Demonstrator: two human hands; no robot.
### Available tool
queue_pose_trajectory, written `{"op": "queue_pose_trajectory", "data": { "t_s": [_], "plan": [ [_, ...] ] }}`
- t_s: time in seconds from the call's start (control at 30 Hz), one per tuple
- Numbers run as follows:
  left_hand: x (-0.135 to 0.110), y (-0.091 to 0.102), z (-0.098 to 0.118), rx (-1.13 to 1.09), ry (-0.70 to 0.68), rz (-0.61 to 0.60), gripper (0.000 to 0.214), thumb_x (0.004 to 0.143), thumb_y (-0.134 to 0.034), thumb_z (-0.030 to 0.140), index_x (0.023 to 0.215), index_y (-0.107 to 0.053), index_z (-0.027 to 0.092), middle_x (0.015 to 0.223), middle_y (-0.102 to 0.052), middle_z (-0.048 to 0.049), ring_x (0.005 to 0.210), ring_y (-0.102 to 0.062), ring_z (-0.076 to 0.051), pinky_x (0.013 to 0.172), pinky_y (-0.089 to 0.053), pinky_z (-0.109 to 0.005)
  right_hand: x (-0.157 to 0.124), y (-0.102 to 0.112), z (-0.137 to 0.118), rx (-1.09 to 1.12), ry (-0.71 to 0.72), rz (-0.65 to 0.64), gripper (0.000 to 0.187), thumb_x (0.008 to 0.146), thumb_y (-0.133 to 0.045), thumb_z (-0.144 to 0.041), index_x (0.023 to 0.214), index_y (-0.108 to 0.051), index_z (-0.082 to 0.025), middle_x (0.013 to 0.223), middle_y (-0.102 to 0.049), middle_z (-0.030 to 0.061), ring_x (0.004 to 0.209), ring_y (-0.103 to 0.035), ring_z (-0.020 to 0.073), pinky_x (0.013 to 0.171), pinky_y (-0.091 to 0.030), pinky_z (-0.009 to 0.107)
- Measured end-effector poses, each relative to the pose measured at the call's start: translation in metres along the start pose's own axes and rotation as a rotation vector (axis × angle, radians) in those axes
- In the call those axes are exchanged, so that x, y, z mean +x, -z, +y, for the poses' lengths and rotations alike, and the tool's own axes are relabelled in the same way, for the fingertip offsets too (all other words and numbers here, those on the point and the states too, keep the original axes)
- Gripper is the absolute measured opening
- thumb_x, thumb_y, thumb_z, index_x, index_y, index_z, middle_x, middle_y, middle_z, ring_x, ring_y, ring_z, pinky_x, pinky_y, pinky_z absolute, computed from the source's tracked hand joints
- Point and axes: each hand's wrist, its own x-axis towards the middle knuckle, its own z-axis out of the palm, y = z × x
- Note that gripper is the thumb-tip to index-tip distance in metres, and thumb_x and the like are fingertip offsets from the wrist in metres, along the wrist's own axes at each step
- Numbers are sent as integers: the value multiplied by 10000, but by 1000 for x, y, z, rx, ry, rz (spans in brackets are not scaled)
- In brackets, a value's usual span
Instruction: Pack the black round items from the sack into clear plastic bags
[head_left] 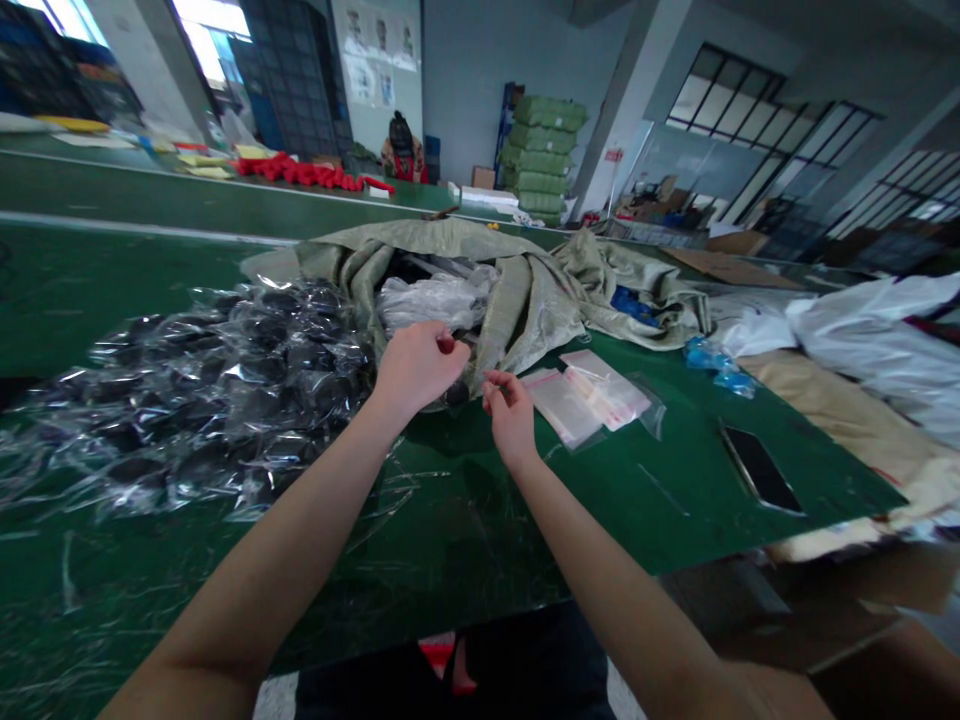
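Observation:
My left hand (pixel 416 367) is closed in a loose fist over the green table (pixel 480 520), right at the mouth of an olive woven sack (pixel 517 290). My right hand (pixel 510 405) is beside it with fingers pinched together. A small dark item in clear wrap seems to sit between the two hands, mostly hidden. To the left lies a wide heap of dark items in clear plastic bags (pixel 195 390). Just right of my right hand lies a stack of small clear bags with red strips (pixel 589 395).
A phone (pixel 761 468) lies on the table at the right. White and beige sacks (pixel 862 340) pile at the far right. Blue plastic bits (pixel 709 358) sit by the olive sack. A person (pixel 401 148) sits far back near red items (pixel 307 172) and stacked green bales (pixel 544 155).

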Motion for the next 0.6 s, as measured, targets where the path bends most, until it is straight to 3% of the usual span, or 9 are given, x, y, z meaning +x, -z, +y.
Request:
{"op": "queue_pose_trajectory", "data": {
  "t_s": [0.13,0.43,0.6],
  "plan": [
    [0,0,1,9,16,-7,191,737,-530,321,657,-638,186,661,-661,-35,651,-586,-180,682,-450,-289,-2,0,-2,-53,23,11,274,816,-600,-436,932,-608,-189,653,-541,-37,573,-494,117,550,-431,244],
    [0,-1,0,30,23,-17,201,757,-522,322,695,-652,182,705,-680,-43,697,-601,-186,709,-456,-286,-2,0,0,-124,71,42,236,861,-559,-428,867,-580,-194,721,-585,-11,638,-541,134,614,-457,265],
    [6,-5,-10,100,77,42,211,761,-521,337,711,-658,184,735,-685,-63,758,-625,-216,737,-455,-303,-4,7,-21,-401,370,158,112,880,-525,-286,813,-550,-199,809,-561,26,754,-536,160,723,-463,315]
  ]
}}
